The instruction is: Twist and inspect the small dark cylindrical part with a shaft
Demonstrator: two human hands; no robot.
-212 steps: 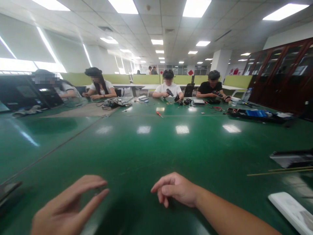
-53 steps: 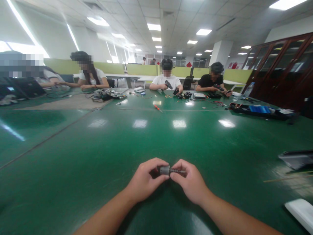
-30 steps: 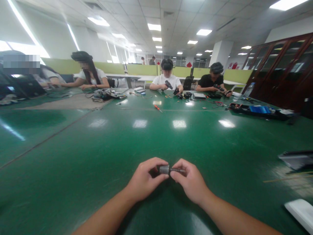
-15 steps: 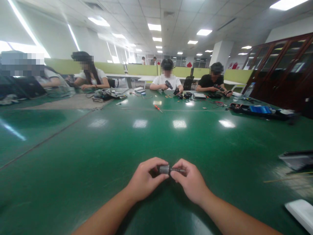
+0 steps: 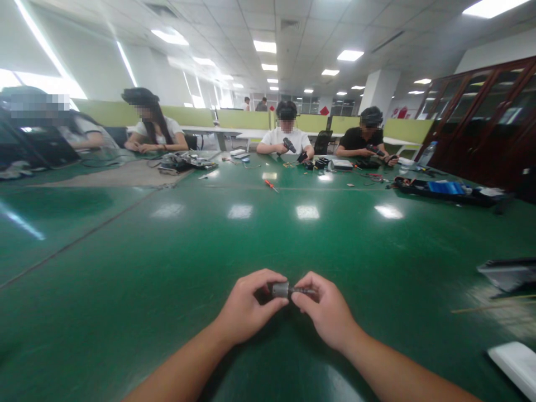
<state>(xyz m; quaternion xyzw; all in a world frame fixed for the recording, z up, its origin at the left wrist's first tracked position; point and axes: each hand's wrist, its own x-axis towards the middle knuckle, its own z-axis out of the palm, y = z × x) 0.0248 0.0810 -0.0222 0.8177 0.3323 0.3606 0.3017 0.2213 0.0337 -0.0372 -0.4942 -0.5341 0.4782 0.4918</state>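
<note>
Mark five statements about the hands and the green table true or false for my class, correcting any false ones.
1. The left hand pinches a grey cylinder. True.
2. The right hand holds nothing. False: it grips a thin dark rod.
3. A red-handled screwdriver lies on the green table, beyond both hands. True.
4. The red-handled screwdriver touches the grey cylinder. False: they are well apart.
5. A clear bottle shows toward the picture's right side. True.

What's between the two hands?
The head view shows a grey cylinder in the left hand and a thin dark rod in the right hand.
</note>
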